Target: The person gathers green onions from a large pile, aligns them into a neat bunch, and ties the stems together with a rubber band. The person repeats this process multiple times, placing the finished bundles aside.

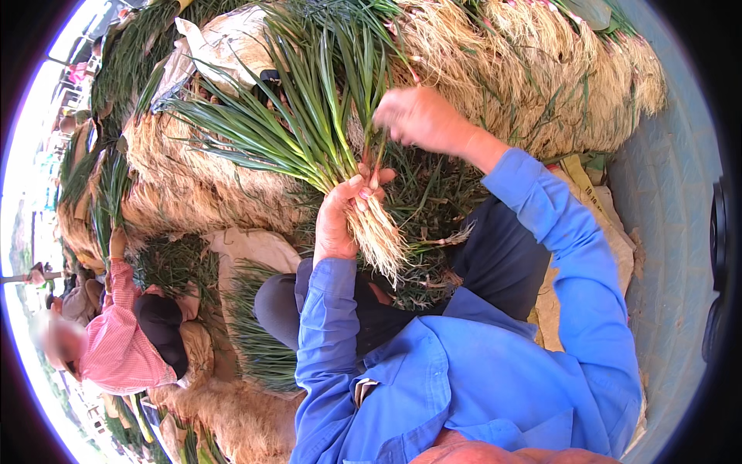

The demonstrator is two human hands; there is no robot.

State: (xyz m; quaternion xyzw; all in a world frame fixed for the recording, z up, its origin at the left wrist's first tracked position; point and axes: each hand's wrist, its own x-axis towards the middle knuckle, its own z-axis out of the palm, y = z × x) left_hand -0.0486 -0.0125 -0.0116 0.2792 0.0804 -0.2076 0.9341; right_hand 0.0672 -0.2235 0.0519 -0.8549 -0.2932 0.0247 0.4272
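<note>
My left hand [335,223] grips a bunch of green onions [313,145] just above its roots. The long leaves fan up and to the left, while pale roots [379,240] hang below my fingers. Beside the bunch's right-hand leaves is my right hand [426,119], blurred, with its fingers curled. Whether it pinches a leaf or stalk cannot be seen. Under both hands lies a heap of loose green leaves and trimmings [446,180]. A single green onion [446,240] rests against my right leg.
Stacked green onions [522,87] show their roots along the far side, and another stack [203,180] extends left. A white sack [237,40] lies on top. More green onions [261,333] lie by my left knee. A co-worker in pink [127,354] sits left. A blue-grey wall [661,232] bounds the right.
</note>
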